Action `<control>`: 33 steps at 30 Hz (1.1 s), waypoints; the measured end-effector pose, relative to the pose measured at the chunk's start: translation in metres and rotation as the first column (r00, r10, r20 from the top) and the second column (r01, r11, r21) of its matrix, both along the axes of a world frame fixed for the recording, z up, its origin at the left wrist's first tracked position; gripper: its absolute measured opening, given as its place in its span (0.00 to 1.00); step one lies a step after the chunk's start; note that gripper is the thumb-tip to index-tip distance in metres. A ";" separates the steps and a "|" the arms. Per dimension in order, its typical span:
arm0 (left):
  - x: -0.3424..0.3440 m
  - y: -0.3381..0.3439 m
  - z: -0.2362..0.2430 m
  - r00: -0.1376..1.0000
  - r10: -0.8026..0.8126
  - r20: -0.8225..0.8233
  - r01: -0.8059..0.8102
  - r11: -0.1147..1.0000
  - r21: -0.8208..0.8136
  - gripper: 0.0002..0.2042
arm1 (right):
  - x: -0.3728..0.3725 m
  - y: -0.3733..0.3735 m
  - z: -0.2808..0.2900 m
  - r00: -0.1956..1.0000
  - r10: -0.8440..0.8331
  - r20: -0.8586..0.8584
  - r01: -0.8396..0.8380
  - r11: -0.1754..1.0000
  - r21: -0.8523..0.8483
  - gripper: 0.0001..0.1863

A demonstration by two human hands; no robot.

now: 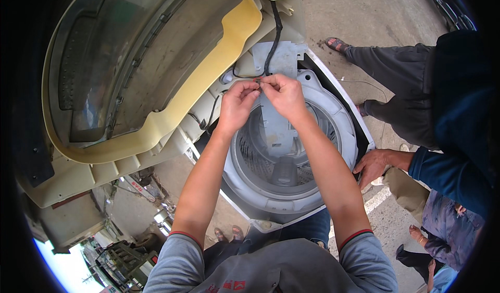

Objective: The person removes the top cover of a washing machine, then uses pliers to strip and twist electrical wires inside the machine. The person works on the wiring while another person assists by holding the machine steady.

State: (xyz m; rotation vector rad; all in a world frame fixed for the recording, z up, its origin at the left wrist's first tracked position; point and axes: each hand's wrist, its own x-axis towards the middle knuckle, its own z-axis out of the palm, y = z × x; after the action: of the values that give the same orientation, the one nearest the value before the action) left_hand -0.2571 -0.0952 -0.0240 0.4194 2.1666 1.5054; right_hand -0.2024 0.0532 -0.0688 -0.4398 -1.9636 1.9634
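Both hands meet over the back of a top-loading washing machine whose top lid assembly is lifted away, leaving the pale tub ring (234, 181) and metal drum (255, 160) exposed. My left hand (238, 104) is closed in a pinch, thumb against fingertips. Close against it, my right hand (284, 96) pinches too. A small dark piece shows between the fingertips, apparently at thin reddish wires; its kind is too small to tell. Just behind them a black wrapped cable (276, 29) comes down across a grey metal plate (278, 58).
The raised cream top cover (198, 102) with its see-through lid (117, 53) leans at the left. Loose dark wires (211, 113) hang beside it. A co-worker's hand (372, 167) grips the cabinet's right edge. Other people stand at the right.
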 end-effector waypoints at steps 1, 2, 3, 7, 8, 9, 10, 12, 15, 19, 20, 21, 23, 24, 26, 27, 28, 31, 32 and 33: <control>0.000 0.001 -0.001 1.000 0.000 -0.015 0.000 1.000 -0.007 0.10 | 0.000 0.000 -0.002 1.000 -0.004 -0.001 0.004 1.000 0.023 0.07; -0.001 -0.001 -0.002 1.000 0.003 -0.030 -0.004 1.000 -0.015 0.10 | 0.000 -0.001 -0.002 1.000 0.002 0.006 -0.002 1.000 0.023 0.07; -0.001 -0.001 -0.003 0.999 0.006 -0.046 -0.007 1.000 -0.023 0.10 | 0.000 -0.001 -0.001 1.000 0.008 0.012 -0.009 1.000 0.022 0.07; -0.001 0.000 -0.005 0.998 0.041 -0.038 -0.041 0.999 -0.008 0.12 | 0.000 -0.002 0.004 0.999 0.028 0.030 -0.029 0.999 0.021 0.08; -0.001 0.001 -0.002 0.999 0.039 -0.028 -0.040 0.999 -0.030 0.12 | 0.001 -0.001 0.004 0.999 0.028 0.033 -0.029 0.999 0.025 0.08; -0.001 0.003 0.000 0.999 0.037 -0.018 -0.038 0.998 -0.051 0.12 | 0.001 0.000 0.005 0.999 0.028 0.036 -0.029 0.999 0.031 0.08; -0.001 0.004 0.000 0.999 0.034 -0.020 -0.035 0.998 -0.054 0.12 | 0.001 0.000 0.005 0.999 0.027 0.040 -0.029 0.999 0.036 0.08; -0.002 0.005 0.002 0.999 0.030 -0.028 -0.031 0.998 -0.061 0.12 | 0.001 0.001 0.004 0.999 0.031 0.038 -0.032 0.998 0.046 0.08; -0.003 0.006 -0.001 0.998 0.026 -0.058 -0.029 0.998 -0.061 0.11 | 0.002 0.004 0.006 0.998 0.052 0.034 -0.054 0.997 0.061 0.08; -0.004 0.005 -0.008 0.983 0.024 -0.181 -0.031 0.999 -0.040 0.07 | 0.005 0.010 0.012 0.996 0.092 -0.022 -0.088 0.988 0.124 0.07; -0.003 0.006 -0.006 0.981 0.018 -0.194 -0.028 0.998 -0.049 0.07 | 0.006 0.013 0.013 0.994 0.104 -0.037 -0.097 0.983 0.153 0.07; -0.003 0.006 -0.005 0.978 0.013 -0.207 -0.025 0.998 -0.058 0.07 | 0.006 0.015 0.014 0.992 0.117 -0.051 -0.106 0.978 0.181 0.07; -0.004 0.007 -0.006 0.976 0.006 -0.218 -0.018 0.998 -0.053 0.07 | 0.006 0.017 0.015 0.989 0.134 -0.068 -0.116 0.967 0.226 0.07; -0.004 0.007 -0.006 0.975 0.002 -0.224 -0.014 0.999 -0.051 0.07 | 0.005 0.018 0.015 0.988 0.138 -0.071 -0.117 0.963 0.243 0.07; -0.005 0.007 -0.004 0.975 -0.013 -0.221 -0.001 0.998 -0.061 0.07 | 0.004 0.019 0.015 0.986 0.144 -0.081 -0.118 0.956 0.267 0.07; -0.005 0.007 -0.003 0.975 -0.021 -0.220 0.006 0.998 -0.066 0.07 | 0.003 0.020 0.015 0.985 0.147 -0.087 -0.118 0.954 0.274 0.07; -0.006 0.008 0.000 0.979 -0.047 -0.196 0.028 0.995 -0.098 0.07 | 0.003 0.020 0.014 0.984 0.149 -0.094 -0.118 0.952 0.282 0.07; -0.010 0.004 0.006 0.987 -0.110 -0.121 0.092 0.985 -0.145 0.09 | 0.002 0.019 0.010 0.983 0.139 -0.123 -0.094 0.943 0.319 0.06; -0.012 0.003 0.006 0.988 -0.123 -0.096 0.110 0.986 -0.128 0.09 | 0.002 0.018 0.010 0.981 0.137 -0.138 -0.087 0.943 0.320 0.06; -0.014 0.001 0.007 0.988 -0.137 -0.071 0.129 0.986 -0.110 0.10 | 0.002 0.018 0.010 0.979 0.135 -0.154 -0.080 0.944 0.322 0.06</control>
State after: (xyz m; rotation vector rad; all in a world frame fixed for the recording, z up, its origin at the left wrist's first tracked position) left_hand -0.2706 -0.0938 -0.0171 0.5832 2.2189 1.3167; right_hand -0.2006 0.0713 -0.0589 -0.0770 -2.1707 1.6403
